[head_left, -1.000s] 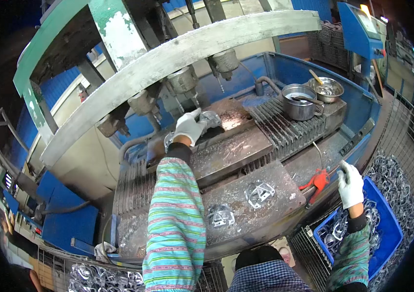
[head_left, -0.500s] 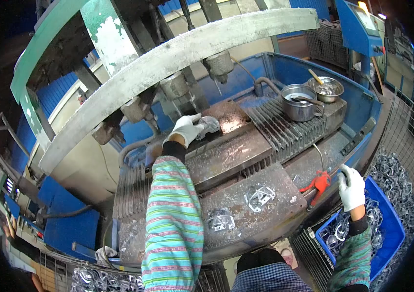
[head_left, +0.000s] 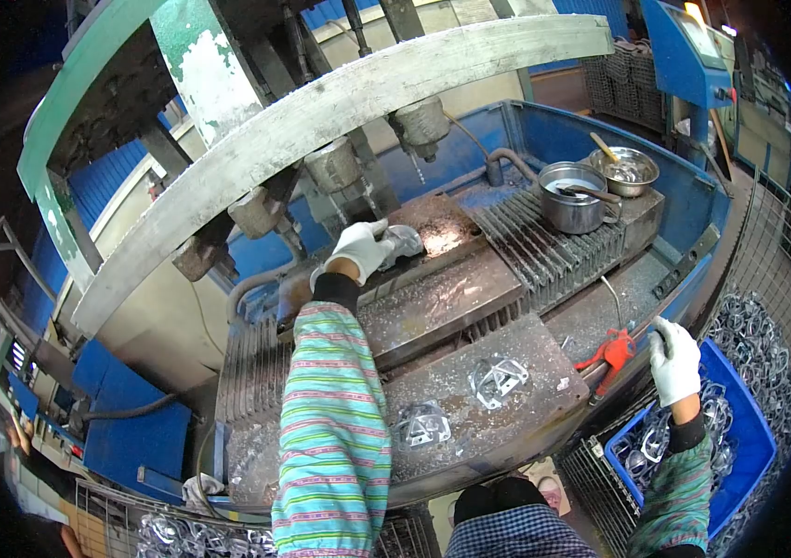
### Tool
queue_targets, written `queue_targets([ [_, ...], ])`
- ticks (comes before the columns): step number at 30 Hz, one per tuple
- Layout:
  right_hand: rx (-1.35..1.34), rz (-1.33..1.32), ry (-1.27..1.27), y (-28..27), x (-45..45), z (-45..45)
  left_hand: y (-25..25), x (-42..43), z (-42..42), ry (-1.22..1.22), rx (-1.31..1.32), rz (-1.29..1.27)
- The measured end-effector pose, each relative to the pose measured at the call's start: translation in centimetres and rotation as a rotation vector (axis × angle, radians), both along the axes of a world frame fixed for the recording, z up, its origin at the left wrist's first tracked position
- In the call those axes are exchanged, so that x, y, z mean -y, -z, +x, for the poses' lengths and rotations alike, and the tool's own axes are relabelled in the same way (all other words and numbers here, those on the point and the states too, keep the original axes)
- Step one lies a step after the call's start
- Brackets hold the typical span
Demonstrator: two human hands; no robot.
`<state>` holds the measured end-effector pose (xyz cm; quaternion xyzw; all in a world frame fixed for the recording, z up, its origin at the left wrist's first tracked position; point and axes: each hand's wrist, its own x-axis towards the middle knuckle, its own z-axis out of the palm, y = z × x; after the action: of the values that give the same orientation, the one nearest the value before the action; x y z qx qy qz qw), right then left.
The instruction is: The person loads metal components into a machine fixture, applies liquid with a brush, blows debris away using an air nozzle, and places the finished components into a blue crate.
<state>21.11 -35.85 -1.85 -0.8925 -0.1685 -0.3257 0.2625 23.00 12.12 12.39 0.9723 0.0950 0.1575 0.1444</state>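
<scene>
My left hand (head_left: 359,251), in a white glove, grips a silvery metal casting (head_left: 402,242) on the raised block of the drilling machine, under the spindles. Its fingertips lie behind the casting and are partly hidden. My right hand (head_left: 674,363), also gloved, hangs above the blue bin (head_left: 756,418) of metal castings. Its fingers are loosely bent with a gap at the thumb, and no object shows in them. A red air gun (head_left: 615,350) lies on the machine's edge to its left. Two more castings, one bracket-like (head_left: 498,379) and one nearer (head_left: 423,424), rest on the front plate.
Drill spindles (head_left: 332,167) hang from a curved beam (head_left: 349,84) above my left hand. A steel pot (head_left: 570,212) and a bowl (head_left: 632,177) with a brush stand back right. Piled castings (head_left: 753,344) lie beyond the bin. A blue control box (head_left: 688,56) stands at upper right.
My left hand has shifted slightly to the right against the casting. My right hand has barely moved.
</scene>
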Motion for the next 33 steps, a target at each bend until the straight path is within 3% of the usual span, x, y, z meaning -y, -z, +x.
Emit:
queue_targets([
  [2, -0.003, -0.001, 0.001, 0.1, 0.0, 0.0, 0.2, 0.3, 0.4, 0.015, 0.009, 0.136],
  [8, 0.021, -0.012, -0.013, -0.1, 0.0, 0.0, 0.3, -0.1, 0.5, 0.039, 0.008, 0.001],
  [14, -0.004, 0.020, -0.011, -0.4, -0.1, -0.1, 0.2, 0.6, 0.1, 0.011, 0.016, 0.152],
  [24, 0.014, -0.026, -0.035, 0.5, 0.3, 0.3, 1.5, -0.1, -0.2, -0.011, 0.064, 0.048],
  [28, 0.040, -0.098, -0.079, 1.4, 1.0, 0.7, 1.2, 1.7, -1.2, -0.023, 0.044, 0.212],
  [30, 0.013, -0.125, -0.069, 1.8, 1.2, 0.9, 1.2, 3.0, -2.2, -0.134, 0.171, 0.192],
  [33, -0.005, -0.111, -0.061, 2.1, 1.3, 1.2, 0.7, 4.8, -6.5, -0.074, 0.295, 0.099],
])
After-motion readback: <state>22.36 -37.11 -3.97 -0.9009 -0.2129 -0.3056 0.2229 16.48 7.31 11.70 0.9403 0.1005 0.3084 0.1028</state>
